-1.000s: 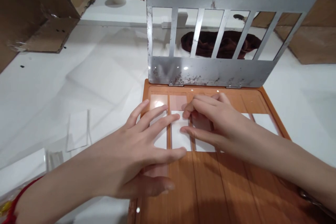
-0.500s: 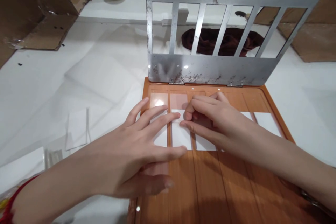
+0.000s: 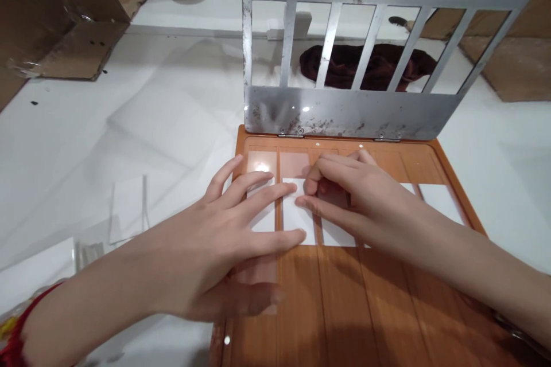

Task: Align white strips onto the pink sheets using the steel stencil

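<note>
Card [image 3: 295, 218], white, lying in my orange board [image 3: 344, 304], its long way pointing toward the metal frame [image 3: 344, 113], my left hand [image 3: 219, 235] spreading wide over it, my right hand [image 3: 357, 189] curling by its edge, pinching or not I cannot tell

Left grip [image 3: 235, 232] splayed, right grip [image 3: 357, 189] curled
</note>
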A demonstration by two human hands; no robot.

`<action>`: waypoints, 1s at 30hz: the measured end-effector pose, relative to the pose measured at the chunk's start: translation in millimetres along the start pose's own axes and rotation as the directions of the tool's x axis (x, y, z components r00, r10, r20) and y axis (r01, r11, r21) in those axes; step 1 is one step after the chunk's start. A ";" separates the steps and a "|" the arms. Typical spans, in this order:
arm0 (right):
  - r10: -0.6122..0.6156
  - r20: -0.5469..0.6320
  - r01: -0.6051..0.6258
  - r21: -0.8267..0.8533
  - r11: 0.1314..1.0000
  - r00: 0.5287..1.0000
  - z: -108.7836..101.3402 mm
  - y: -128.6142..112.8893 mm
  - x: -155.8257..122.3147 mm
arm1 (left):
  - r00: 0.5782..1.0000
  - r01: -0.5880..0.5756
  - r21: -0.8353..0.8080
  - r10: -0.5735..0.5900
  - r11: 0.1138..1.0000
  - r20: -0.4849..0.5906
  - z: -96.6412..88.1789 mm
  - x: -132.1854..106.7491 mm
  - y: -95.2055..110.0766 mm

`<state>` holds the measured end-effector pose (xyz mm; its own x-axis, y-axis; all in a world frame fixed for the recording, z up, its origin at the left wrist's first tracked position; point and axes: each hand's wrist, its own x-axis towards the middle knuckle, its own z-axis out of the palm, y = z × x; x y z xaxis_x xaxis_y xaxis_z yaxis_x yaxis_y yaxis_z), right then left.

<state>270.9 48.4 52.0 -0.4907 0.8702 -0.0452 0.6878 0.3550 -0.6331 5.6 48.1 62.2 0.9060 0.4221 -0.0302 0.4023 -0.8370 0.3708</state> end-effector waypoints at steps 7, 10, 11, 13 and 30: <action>0.005 -0.143 -0.012 -0.047 0.999 0.990 -10.9 2.0 4.2 | 0.997 -0.006 0.025 0.008 1.000 -0.082 1.9 -1.8 3.1; 0.013 -0.209 -0.023 -0.049 0.999 0.978 -29.7 4.6 4.6 | 0.993 -0.021 0.011 0.022 1.000 -0.114 -1.1 1.0 9.7; 0.005 -0.204 -0.016 -0.052 0.998 0.979 -35.1 5.5 4.1 | 0.994 -0.017 -0.001 0.017 1.000 -0.111 -2.5 2.3 12.1; -0.026 -0.148 0.017 -0.061 0.998 0.989 -41.1 7.1 2.7 | 0.995 0.002 -0.020 -0.004 1.000 -0.101 -4.7 4.4 16.8; -0.235 -0.026 0.222 -0.242 0.945 0.972 -17.9 10.8 0.6 | 0.985 0.073 0.368 -0.008 0.927 -0.175 26.1 -4.5 48.0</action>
<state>287.6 58.8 59.0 -0.6244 0.7711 0.1251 0.6704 0.6111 -0.4208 24.2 -3.0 55.9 0.8658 0.4833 0.1298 0.4874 -0.8732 -0.0004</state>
